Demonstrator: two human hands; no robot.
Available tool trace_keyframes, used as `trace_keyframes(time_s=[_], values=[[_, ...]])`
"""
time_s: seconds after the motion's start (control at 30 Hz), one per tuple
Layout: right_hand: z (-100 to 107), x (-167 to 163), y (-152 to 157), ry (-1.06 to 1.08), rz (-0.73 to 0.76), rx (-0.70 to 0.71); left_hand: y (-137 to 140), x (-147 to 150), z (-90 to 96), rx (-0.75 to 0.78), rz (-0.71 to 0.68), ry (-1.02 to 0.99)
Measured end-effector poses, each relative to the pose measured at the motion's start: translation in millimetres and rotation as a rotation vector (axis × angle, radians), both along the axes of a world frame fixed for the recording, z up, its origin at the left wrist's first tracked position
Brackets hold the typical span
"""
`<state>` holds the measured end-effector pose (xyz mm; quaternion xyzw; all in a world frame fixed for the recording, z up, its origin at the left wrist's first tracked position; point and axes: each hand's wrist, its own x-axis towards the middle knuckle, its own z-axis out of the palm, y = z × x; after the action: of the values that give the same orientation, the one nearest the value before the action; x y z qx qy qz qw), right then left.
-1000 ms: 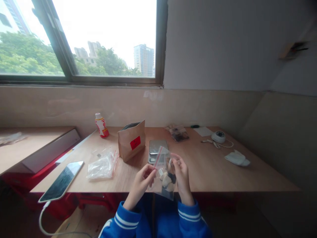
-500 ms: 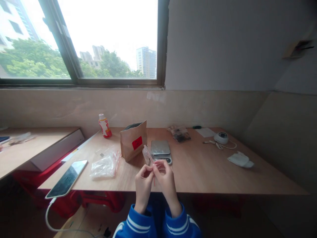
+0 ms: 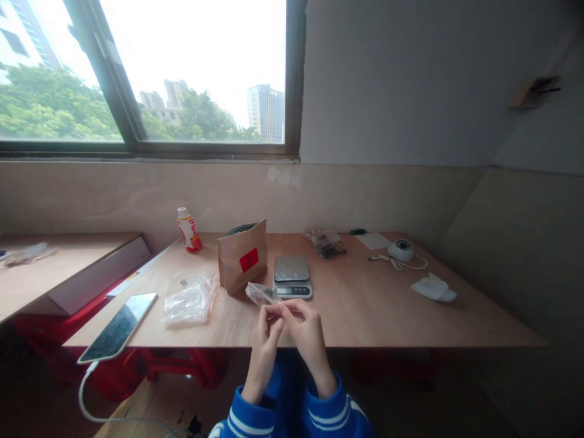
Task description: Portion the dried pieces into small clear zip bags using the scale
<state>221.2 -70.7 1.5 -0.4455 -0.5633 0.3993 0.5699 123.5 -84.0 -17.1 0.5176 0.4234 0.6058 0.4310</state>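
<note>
My left hand [image 3: 267, 328] and my right hand [image 3: 305, 325] meet at the fingertips near the table's front edge. Both are closed on a small clear plastic zip bag [image 3: 261, 294], which sticks out beyond the fingers to the left. Part of the bag is hidden by my fingers. Just past it lies a small digital scale [image 3: 291, 270] with a bare metal plate. An upright brown paper pouch [image 3: 241, 258] with a red label stands behind the bag, its top open. Left of the pouch lies a pile of clear zip bags [image 3: 188, 304].
A phone [image 3: 119, 328] on a charging cable overhangs the front left edge. A drink bottle [image 3: 188, 231] stands at the back left. Toward the right are a filled plastic bag [image 3: 328, 244], a white dome camera [image 3: 400, 250] and a crumpled white item [image 3: 433, 288].
The bag in my hands has tipped from nearly upright to lying leftward, and its red strip no longer hangs below my fingers. The whole view has shifted slightly.
</note>
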Motion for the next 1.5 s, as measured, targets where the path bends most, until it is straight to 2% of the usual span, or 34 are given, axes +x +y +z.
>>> trace_keyframes(time_s=[0.23, 0.43, 0.57, 0.67, 0.8, 0.9, 1.0, 1.1, 1.2, 1.27, 1.3, 1.5], values=[[3.9, -4.5, -3.2, -0.048, 0.066, 0.032, 7.8, -10.1, -6.5, -0.071, 0.141, 0.031], [-5.5, -6.2, -0.7, -0.103, 0.0, 0.053, 8.4, -12.4, -6.8, 0.0, 0.105, 0.179], [-8.2, 0.2, 22.4, -0.182, -0.198, 0.068, 4.9, -12.1, -8.6, 0.015, 0.137, 0.212], [6.3, 9.0, 49.4, -0.183, -0.284, 0.101, 2.1, -14.8, -9.9, 0.015, 0.172, 0.194], [38.6, 16.7, 75.6, -0.219, -0.216, 0.192, 10.9, -23.3, -17.6, 0.038, 0.133, 0.009], [52.5, 14.7, 80.8, -0.17, -0.11, 0.194, 30.0, -28.6, -32.3, -0.055, 0.169, -0.24], [48.5, 8.7, 80.9, -0.085, 0.021, 0.126, 48.1, -29.8, -47.3, -0.197, 0.125, -0.374], [36.3, 3.8, 82.9, -0.091, 0.091, 0.06, 56.5, -28.7, -54.1, -0.158, 0.046, -0.447], [29.4, 1.7, 85.5, -0.217, -0.044, 0.179, 60.0, -29.7, -53.7, -0.138, 0.009, -0.452], [29.0, 0.2, 86.2, -0.294, -0.164, 0.303, 63.7, -32.1, -52.9, -0.135, 0.03, -0.423], [29.2, -0.9, 86.5, -0.321, -0.172, 0.342, 66.2, -33.7, -52.9, -0.13, 0.046, -0.407], [19.0, -15.1, 102.3, -0.461, 0.223, 0.353, 81.3, -40.6, -57.4, -0.13, 0.051, -0.371]])
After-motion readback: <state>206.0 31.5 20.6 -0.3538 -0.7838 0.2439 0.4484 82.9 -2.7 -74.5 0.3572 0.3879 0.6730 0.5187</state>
